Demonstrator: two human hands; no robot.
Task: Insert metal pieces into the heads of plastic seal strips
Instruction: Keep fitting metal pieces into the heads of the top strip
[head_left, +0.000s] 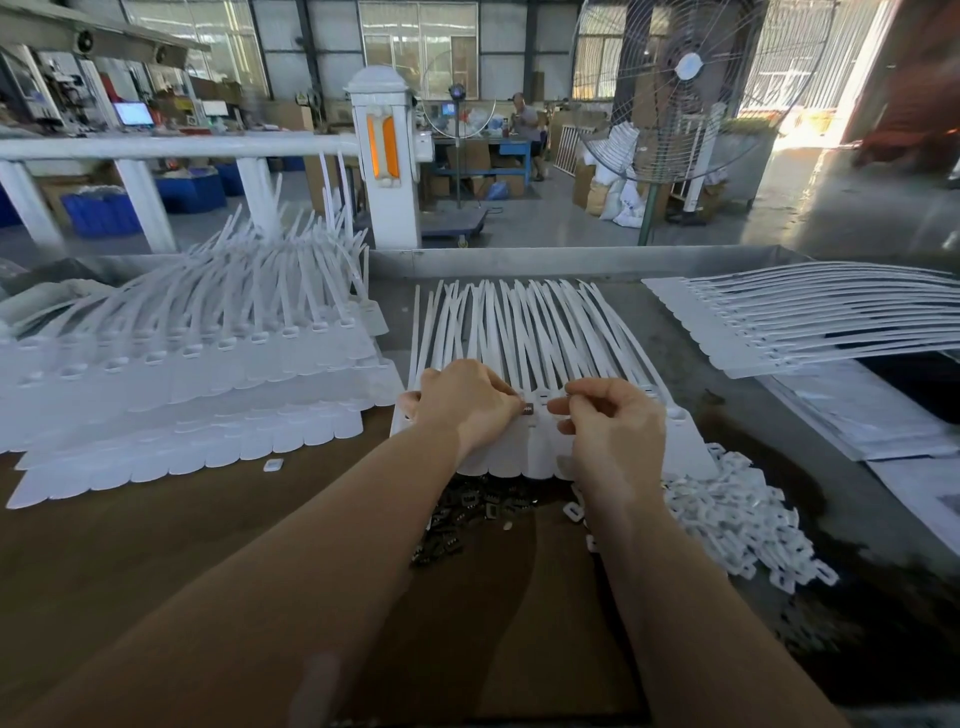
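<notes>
A joined sheet of white plastic seal strips (524, 332) lies flat in front of me, tails pointing away, heads in a row near my hands. My left hand (462, 410) rests on the sheet and pinches a small dark metal piece (528, 409) at one head. My right hand (613, 431) hovers just right of it, fingers curled, thumb and forefinger pinched together; what they hold is too small to tell. A heap of dark metal pieces (467, 514) lies under my forearms at the sheet's near edge.
A pile of small white plastic caps (737, 514) lies to the right. Stacked strip sheets (197, 364) fill the left of the table, and more sheets (810, 322) lie at the back right. A loose cap (272, 465) sits on the brown tabletop. A standing fan (675, 93) is behind.
</notes>
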